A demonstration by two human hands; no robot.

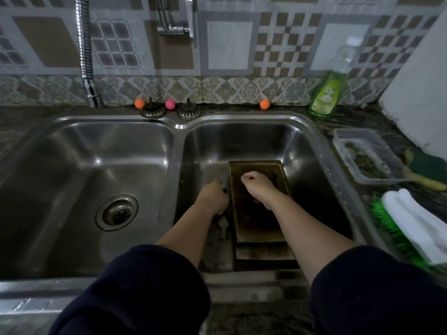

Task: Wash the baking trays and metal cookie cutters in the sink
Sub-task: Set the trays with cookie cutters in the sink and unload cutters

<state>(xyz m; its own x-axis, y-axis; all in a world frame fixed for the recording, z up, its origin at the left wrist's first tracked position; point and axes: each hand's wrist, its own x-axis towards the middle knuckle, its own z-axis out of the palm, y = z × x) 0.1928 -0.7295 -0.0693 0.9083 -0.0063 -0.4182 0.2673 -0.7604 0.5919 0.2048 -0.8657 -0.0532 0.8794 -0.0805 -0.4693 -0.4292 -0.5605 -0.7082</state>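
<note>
From my feed I see a back wall (pixel 229 44) of patterned tiles in grey, tan and white, with a floral border strip (pixel 217 89) along its foot. A dark mottled counter (pixel 350 119) runs below it, and a white block (pixel 420 93) stands at its right end. A ribbed chrome hose (pixel 84 44) hangs at left and a tap fitting (pixel 174 27) is fixed mid-wall; the light is dim and cool.

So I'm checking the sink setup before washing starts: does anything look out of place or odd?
Two strainer plugs sit on the rim behind the basins, not in a drain. The trays in the right basin look darkly stained. Nothing spilled.
</note>
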